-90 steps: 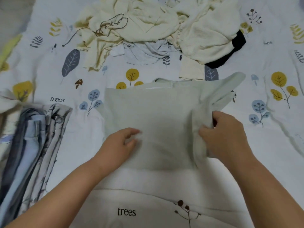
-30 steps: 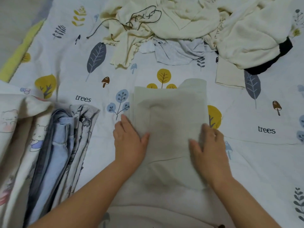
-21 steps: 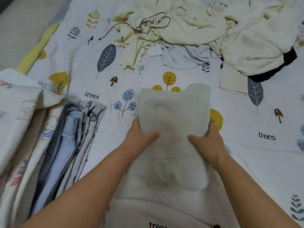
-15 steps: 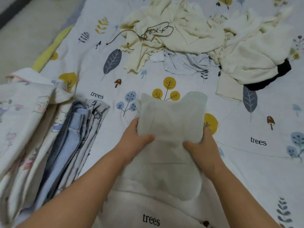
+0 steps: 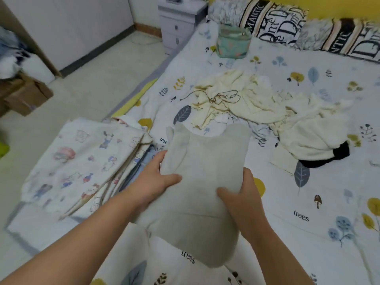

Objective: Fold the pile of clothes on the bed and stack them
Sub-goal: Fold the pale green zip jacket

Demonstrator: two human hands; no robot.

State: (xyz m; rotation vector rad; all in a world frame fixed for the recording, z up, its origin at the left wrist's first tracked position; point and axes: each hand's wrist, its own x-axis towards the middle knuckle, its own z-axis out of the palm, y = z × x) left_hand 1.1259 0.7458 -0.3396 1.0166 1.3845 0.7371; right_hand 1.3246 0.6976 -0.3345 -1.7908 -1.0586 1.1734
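A folded pale grey-green garment hangs in the air above the bed, its near end drooping. My left hand grips its left edge, thumb on top. My right hand grips its right edge the same way. To the left lies the stack of folded clothes, a cartoon-print piece on top and blue and patterned layers showing at its right side. Farther back on the bed sits the unfolded pile of cream clothes, with a brown cord, a pale blue piece and a black piece.
The bed sheet has a tree and leaf print. A teal fabric basket and lettered pillows lie at the head. Left of the bed are bare floor, a cardboard box and a small drawer unit.
Both hands slid under the folded garment's edges, gripped it and lifted it off the bed, carrying it left toward the stack. My view rose, showing the floor and pillows.
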